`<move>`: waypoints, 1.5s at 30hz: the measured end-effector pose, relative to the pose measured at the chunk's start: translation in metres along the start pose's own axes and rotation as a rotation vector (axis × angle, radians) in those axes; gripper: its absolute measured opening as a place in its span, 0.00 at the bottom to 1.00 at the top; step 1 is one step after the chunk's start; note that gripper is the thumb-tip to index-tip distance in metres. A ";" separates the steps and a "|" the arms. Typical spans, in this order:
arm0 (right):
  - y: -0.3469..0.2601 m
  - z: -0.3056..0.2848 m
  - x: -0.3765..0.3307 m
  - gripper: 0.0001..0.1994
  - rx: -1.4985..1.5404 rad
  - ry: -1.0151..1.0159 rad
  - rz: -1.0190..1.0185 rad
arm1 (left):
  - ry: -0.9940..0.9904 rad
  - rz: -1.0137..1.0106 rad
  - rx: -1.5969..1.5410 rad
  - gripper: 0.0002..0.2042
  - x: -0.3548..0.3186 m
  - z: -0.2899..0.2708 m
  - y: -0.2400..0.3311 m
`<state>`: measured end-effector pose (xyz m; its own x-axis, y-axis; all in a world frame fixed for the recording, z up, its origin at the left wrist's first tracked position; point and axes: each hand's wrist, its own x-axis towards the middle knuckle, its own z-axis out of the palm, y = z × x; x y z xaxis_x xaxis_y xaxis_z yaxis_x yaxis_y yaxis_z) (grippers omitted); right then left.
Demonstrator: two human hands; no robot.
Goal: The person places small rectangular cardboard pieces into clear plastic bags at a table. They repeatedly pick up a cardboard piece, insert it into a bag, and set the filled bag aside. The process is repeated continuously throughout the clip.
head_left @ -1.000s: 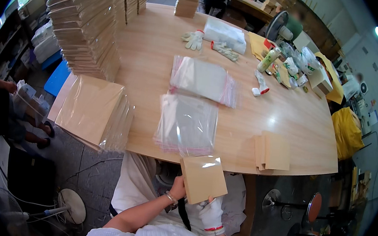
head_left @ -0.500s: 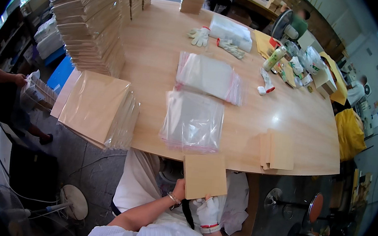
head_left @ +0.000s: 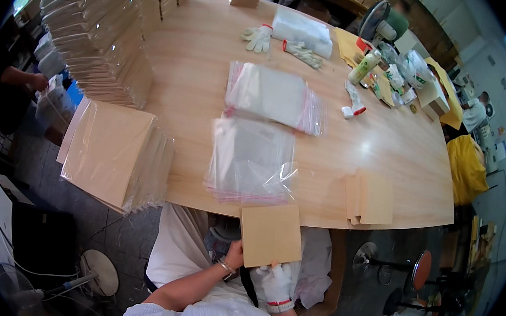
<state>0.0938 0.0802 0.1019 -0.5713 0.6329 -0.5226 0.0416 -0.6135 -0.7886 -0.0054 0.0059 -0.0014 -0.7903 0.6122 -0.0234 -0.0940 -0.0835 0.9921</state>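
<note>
A flat, square kraft-brown board (head_left: 271, 236) is held over my lap at the table's near edge. My bare left hand (head_left: 234, 255) grips its lower left side, the fingers partly hidden behind it. At its bottom edge my right hand (head_left: 275, 282), in a white glove, closes on it. Just beyond the board lies a pile of clear plastic bags (head_left: 252, 158) with pinkish edges. Farther back is a second pile of clear bags (head_left: 273, 95). Several brown pieces like the held one stand in a small stack (head_left: 371, 197) near the right front edge.
Wrapped brown packs (head_left: 109, 151) sit at the left edge, before a tall wrapped stack (head_left: 95, 30). Loose gloves (head_left: 257, 38), a plastic-wrapped bundle (head_left: 303, 31), a spray can (head_left: 364, 66) and a fan (head_left: 374, 19) are farther back. Another person's hand (head_left: 40, 82) shows at left.
The table and its things appear shifted slightly left as the view turns. Both my hands keep their hold on the brown board, which has barely moved.
</note>
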 end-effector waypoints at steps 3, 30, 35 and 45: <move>-0.015 0.014 -0.003 0.08 0.045 -0.072 -0.088 | -0.084 -0.067 -0.137 0.08 0.002 0.002 -0.007; -0.073 0.035 0.054 0.11 -0.043 -0.197 0.152 | -0.017 -0.300 -0.360 0.32 0.005 -0.006 0.037; -0.070 0.004 0.029 0.05 -0.866 -0.220 -0.133 | -0.182 -0.247 0.346 0.18 0.018 -0.032 0.055; -0.030 0.060 0.047 0.05 -1.338 -0.468 -0.813 | 0.072 -0.633 -0.152 0.20 0.001 -0.028 0.045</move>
<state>0.0165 0.1002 0.1209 -0.9708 0.2231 0.0886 0.1204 0.7719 -0.6243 -0.0269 -0.0192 0.0399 -0.5925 0.5255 -0.6105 -0.6345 0.1624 0.7556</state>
